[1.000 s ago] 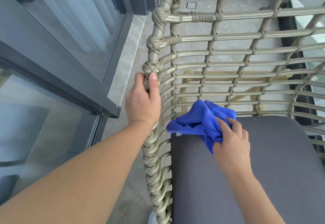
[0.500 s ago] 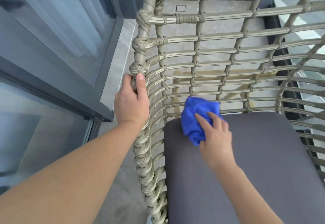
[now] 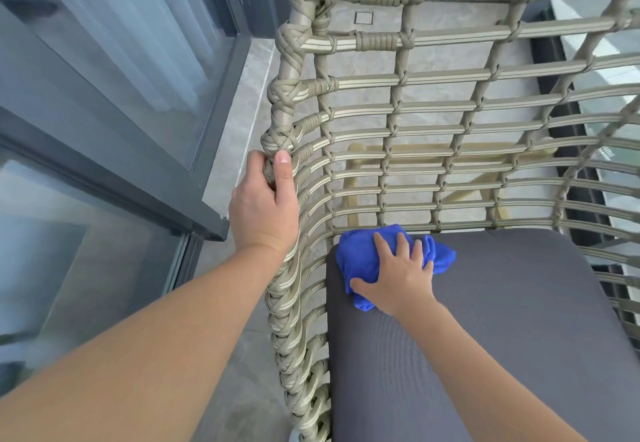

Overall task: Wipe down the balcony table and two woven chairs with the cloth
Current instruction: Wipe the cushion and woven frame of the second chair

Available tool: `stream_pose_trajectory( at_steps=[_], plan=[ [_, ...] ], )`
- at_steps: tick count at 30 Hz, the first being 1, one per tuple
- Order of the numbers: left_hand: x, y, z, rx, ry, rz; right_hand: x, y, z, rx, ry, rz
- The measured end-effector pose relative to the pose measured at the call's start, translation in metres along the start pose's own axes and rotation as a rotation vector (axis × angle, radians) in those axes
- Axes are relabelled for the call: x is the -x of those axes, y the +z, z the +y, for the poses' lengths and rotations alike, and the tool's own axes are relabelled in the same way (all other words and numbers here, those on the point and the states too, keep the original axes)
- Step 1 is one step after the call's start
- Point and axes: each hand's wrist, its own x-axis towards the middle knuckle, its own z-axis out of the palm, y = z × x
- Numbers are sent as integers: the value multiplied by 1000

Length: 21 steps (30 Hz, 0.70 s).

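While the person is looking down at a woven chair (image 3: 433,109), both bare hands are working on it. The left hand (image 3: 265,206) is gripping the chair's wrapped side frame, fingers curled around the rail from outside and the thumb lying up along its inner face. The right hand (image 3: 398,275) is lying flat, fingers spread and fairly straight, pressing a bunched blue cloth (image 3: 360,258) onto the grey seat cushion (image 3: 519,320). That cloth is sitting at the cushion's back left corner, just beside the woven backrest, with folds showing to either side of the hand. Dark-framed glass doors (image 3: 104,95) are running along the left, above a grey tiled floor (image 3: 242,102).
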Motion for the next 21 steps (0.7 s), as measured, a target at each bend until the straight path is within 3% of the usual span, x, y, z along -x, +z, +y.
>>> stream_pose_trajectory(
  at_steps=[4,8,10,13,18,21],
  plan=[
    [-1,0,0,-6,1,4,-1,7,-4,-30,45,70],
    [0,0,-1,-11,-6,-5,-1,8,-13,-71,-47,134],
    [0,0,0,-7,4,-3,3,0,-15,-288,-84,118],
    [-1,2,1,-6,6,-9,14,-25,-25,-890,-36,150],
    [-2,2,0,-17,10,-1,36,-81,-65,-1446,-154,467],
    [-3,2,-1,-23,16,17,31,-106,-91,-1655,-181,655]
  ],
)
